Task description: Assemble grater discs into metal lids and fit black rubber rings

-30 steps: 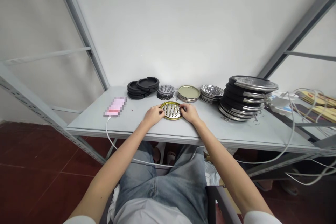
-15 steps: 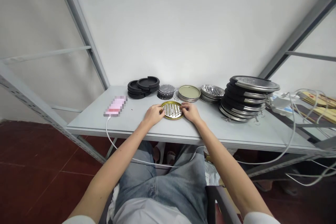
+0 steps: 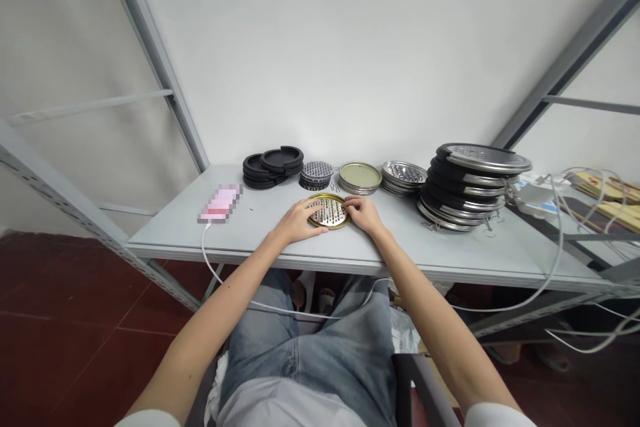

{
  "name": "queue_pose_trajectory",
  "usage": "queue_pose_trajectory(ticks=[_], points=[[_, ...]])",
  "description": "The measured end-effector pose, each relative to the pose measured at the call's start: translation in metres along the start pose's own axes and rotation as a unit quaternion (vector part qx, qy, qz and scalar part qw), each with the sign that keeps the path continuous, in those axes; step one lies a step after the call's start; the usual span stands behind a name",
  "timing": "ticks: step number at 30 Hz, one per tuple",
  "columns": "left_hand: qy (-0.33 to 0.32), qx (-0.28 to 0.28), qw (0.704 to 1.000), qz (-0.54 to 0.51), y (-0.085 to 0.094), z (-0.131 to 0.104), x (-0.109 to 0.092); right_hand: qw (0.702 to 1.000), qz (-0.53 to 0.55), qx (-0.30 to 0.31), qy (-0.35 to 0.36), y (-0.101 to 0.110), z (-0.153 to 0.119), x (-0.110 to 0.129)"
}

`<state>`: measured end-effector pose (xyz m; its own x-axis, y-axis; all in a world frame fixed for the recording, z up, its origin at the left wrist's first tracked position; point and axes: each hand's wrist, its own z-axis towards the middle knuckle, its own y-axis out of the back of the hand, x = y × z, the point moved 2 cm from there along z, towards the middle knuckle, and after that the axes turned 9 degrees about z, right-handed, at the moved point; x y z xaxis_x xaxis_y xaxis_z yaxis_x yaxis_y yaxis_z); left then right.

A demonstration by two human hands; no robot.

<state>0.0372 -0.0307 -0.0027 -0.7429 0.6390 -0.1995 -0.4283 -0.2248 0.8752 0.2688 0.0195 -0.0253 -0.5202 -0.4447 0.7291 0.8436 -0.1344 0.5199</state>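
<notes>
A round metal grater plate with a gold rim (image 3: 331, 211) lies on the grey table in front of me, its raised teeth facing up. My left hand (image 3: 299, 221) grips its left side, fingers reaching over the toothed face and thumb along the near rim. On the opposite side, my right hand (image 3: 363, 213) pinches the rim with bent fingers; the exact contact is partly hidden. Just behind the plate are small metal hooks (image 3: 335, 187), a stack of toothed discs (image 3: 317, 172) and a stack of round metal lids (image 3: 360, 177).
Black rings (image 3: 281, 159) are piled at the back left, near a blurred pink phone (image 3: 221, 201) on a white cable (image 3: 206, 247). Silver grater plates (image 3: 404, 175) stand behind right. A tall stack of black-and-silver graters (image 3: 465, 187) rises at the right. Metal frame posts flank the table (image 3: 260, 230).
My left hand has spread from a pinch at the left rim to fingers over the plate's face, thumb along the near edge. My right hand stays at the right rim.
</notes>
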Motion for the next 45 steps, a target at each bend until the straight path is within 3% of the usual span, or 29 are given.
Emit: queue_pose_trajectory(ticks=[11, 16, 27, 40, 45], points=[[0.04, -0.014, 0.999, -0.029, 0.0027, 0.0038, 0.0006, 0.999, 0.027, 0.007, -0.03, 0.0016, -0.0006, 0.0013], [0.066, 0.005, 0.997, -0.029, 0.001, 0.0066, 0.0038, 0.999, 0.037, 0.005, -0.024, 0.001, -0.0009, 0.0017], [0.053, 0.02, 0.998, -0.007, -0.0031, 0.0033, 0.0054, 0.999, 0.025, 0.002, -0.023, 0.0006, -0.0007, 0.0009], [0.106, -0.073, 0.992, -0.009, 0.0019, 0.0017, 0.0036, 0.999, -0.024, -0.005, -0.048, 0.0007, 0.0001, 0.0004], [0.054, -0.059, 0.997, 0.018, 0.0014, 0.0025, 0.0013, 0.998, -0.025, 0.009, -0.053, 0.0014, 0.0009, 0.0009]])
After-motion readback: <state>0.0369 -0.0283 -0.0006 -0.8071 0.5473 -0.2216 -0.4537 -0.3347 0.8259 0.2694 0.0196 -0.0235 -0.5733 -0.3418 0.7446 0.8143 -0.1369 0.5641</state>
